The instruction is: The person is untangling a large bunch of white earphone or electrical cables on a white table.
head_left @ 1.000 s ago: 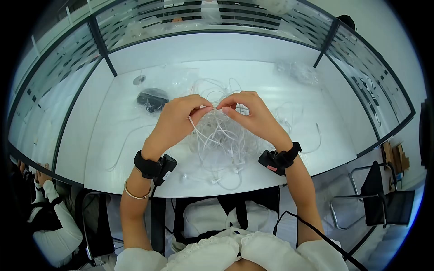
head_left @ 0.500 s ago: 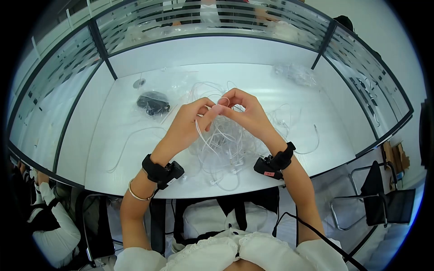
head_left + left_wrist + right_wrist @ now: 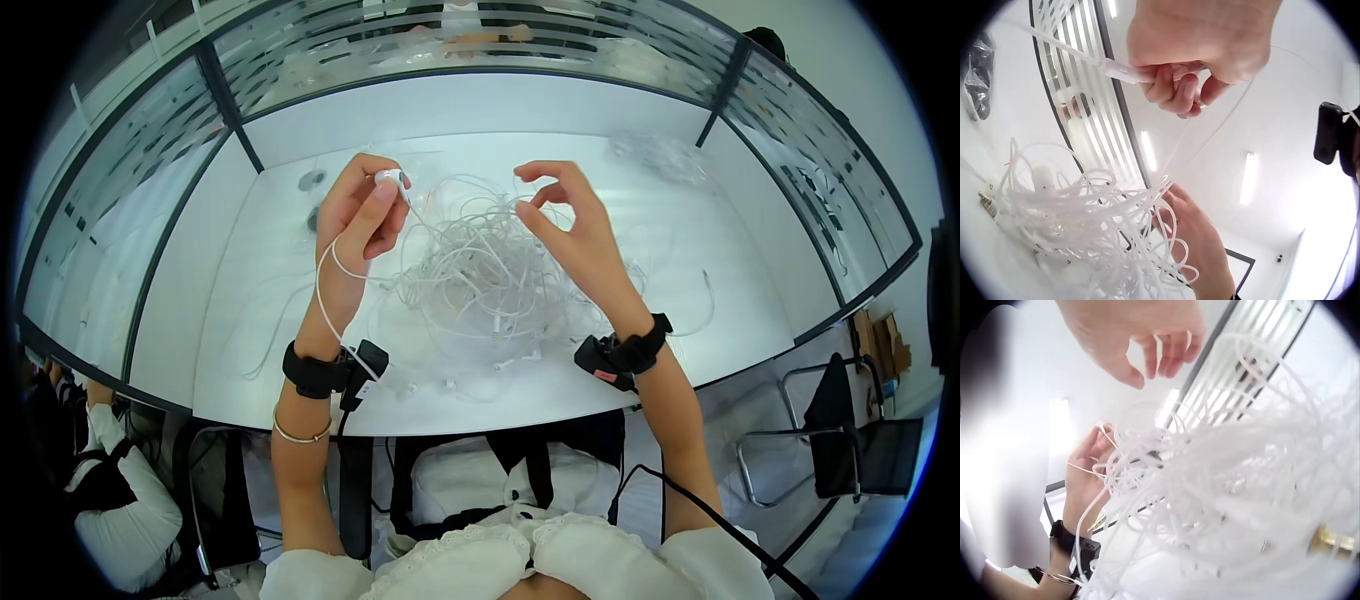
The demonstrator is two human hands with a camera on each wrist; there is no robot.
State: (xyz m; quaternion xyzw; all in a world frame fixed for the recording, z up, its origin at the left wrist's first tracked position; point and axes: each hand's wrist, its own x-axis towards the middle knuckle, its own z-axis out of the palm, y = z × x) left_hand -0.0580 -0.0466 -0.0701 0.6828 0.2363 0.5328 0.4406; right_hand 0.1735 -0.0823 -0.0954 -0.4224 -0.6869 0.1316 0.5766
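Observation:
My left hand (image 3: 358,215) pinches a white earbud (image 3: 391,178) between thumb and fingers, raised to the left above the desk. Its thin white cord (image 3: 322,280) hangs past the wrist and runs toward a tangled heap of white earphone cables (image 3: 480,265). In the left wrist view, a white inline control piece (image 3: 1121,71) on the cord sticks out beside the curled fingers. To the right of the heap's far side, my right hand (image 3: 570,215) hovers with thumb and fingers apart and nothing between them. The right wrist view shows the loose loops below this hand.
Small white earphone ends (image 3: 450,384) lie near the desk's front edge. A single cable (image 3: 708,300) curves at the right, and another (image 3: 268,345) at the left. Clear plastic wrapping (image 3: 660,158) sits at the back right. Glass-topped partitions (image 3: 460,100) enclose the white desk.
My hands were together over the heap and have now separated. The left hand has moved left and away with the earbud. The right hand's fingers have parted, and it has shifted right.

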